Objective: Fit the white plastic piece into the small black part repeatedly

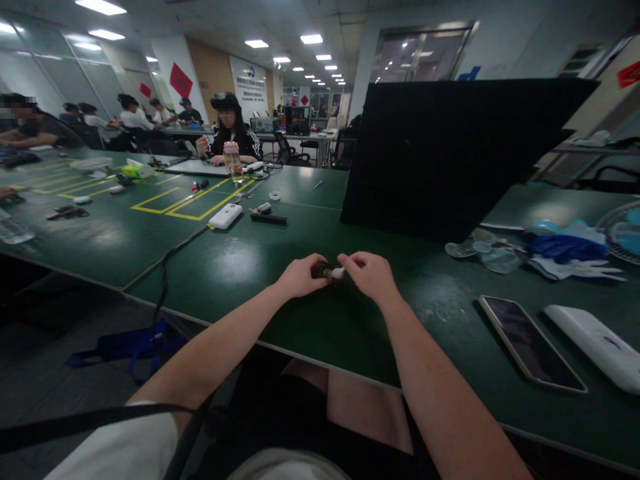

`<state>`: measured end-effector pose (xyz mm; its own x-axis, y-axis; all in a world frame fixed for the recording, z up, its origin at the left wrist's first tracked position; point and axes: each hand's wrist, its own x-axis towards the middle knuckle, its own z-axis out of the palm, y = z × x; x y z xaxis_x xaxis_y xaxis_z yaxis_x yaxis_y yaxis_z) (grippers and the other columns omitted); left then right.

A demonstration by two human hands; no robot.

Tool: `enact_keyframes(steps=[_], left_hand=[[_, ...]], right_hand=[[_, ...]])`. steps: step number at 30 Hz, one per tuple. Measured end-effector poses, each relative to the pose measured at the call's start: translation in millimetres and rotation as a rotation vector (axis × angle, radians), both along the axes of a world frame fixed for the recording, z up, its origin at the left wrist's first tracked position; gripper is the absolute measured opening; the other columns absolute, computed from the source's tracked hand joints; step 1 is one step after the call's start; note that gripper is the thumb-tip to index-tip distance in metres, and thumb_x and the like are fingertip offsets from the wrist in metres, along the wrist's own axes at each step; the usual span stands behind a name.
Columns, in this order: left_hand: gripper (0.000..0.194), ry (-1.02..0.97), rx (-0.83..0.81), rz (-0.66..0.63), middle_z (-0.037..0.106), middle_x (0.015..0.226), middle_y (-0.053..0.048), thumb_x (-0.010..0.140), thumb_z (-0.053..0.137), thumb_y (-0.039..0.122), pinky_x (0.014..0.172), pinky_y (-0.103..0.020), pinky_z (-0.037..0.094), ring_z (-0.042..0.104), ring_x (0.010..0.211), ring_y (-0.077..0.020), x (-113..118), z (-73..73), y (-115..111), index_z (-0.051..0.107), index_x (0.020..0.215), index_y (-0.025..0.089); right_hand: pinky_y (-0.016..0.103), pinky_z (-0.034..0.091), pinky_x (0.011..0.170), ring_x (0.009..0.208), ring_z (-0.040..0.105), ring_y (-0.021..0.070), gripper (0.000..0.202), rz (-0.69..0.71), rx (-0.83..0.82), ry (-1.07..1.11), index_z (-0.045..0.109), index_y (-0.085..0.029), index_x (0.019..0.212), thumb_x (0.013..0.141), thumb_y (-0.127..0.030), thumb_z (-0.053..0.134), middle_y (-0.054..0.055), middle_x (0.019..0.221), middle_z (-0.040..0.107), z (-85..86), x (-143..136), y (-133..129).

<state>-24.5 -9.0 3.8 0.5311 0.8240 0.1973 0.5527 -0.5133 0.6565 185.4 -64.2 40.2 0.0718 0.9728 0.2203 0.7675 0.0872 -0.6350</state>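
Note:
Just above the green table [280, 313], my left hand [303, 275] is closed around a small dark part [320, 269] with a pale ring on its face. Its exact kind is too small to make out. A short whitish piece [338, 273] sticks out from the dark part's right side. My right hand [371, 275] is beside it, thumb and forefinger pinched at the whitish piece's upper end. Whatever lies between those fingertips is mostly hidden.
A black panel [440, 160] stands at right. Near it are clear plastic fan blades [487, 250], blue-and-white gloves [570, 247], a phone [533, 340] and a white power bank [595, 347]. Another white device [226, 217] with a cable lies left. A person [230, 137] sits opposite.

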Motion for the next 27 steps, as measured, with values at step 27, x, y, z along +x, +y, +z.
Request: enact_keyframes(steps=[27], left_hand=[[0.046,0.022,-0.027,-0.017,0.072,0.119,-0.006,0.083,0.072,0.042,0.096,-0.039,0.054,0.068,0.109,-0.0238,-1.9,7.5,-3.5,0.061,0.125,0.026]], right_hand=[[0.034,0.047,0.062,0.073,0.066,0.0237,0.064,-0.277,-0.112,0.140,0.071,-0.021,0.092,0.097,-0.073,0.034,0.011,0.082,0.071,-29.3,57.3,12.4]])
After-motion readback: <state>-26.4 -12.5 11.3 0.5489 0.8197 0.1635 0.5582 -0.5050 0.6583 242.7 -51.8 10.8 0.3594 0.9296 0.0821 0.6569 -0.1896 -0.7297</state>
